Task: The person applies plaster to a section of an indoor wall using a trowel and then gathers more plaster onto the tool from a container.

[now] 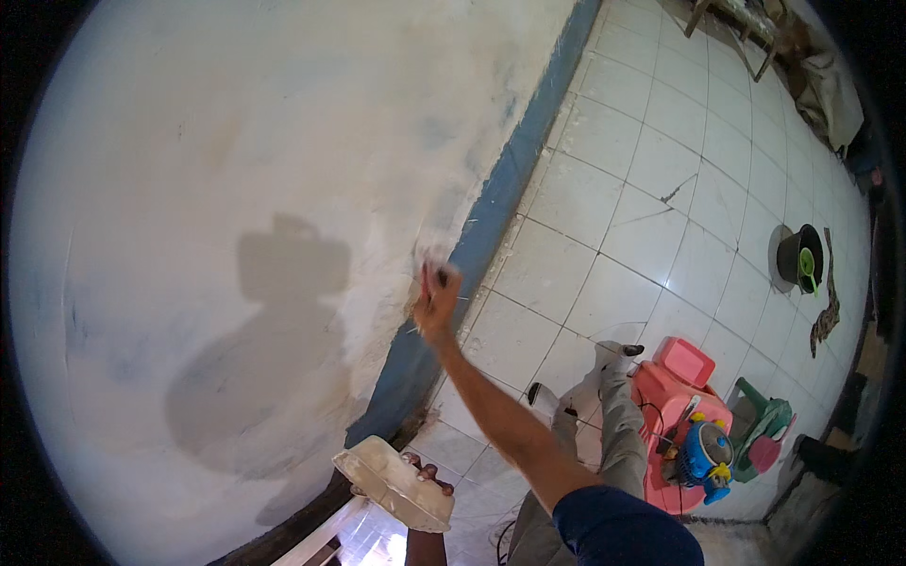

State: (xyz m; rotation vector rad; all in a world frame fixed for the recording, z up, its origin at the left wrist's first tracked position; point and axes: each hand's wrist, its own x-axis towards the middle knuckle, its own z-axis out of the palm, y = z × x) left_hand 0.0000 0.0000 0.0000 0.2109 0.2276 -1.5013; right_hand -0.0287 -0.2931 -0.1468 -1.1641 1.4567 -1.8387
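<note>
My right arm reaches out to the pale wall (283, 170), low down, just above its blue-painted bottom band (500, 189). In that closed right hand (436, 307) is a putty knife (427, 275) with a red and black handle. Its blade, smeared by motion, is at the whitish coating. Close to my body, my left hand (429, 474) grips an off-white plastic tub (387, 479) from its far side, fingers curled over the edge. Pale paste coats the tub; how much it holds I cannot tell.
White floor tiles (557, 198), some cracked, run along the wall. Right of my legs stand a pink plastic chair (656, 377) with a blue and yellow object (706, 453) on it, and a green stool (763, 424). Farther off are a dark bucket (788, 253) and a long brown strip (830, 307).
</note>
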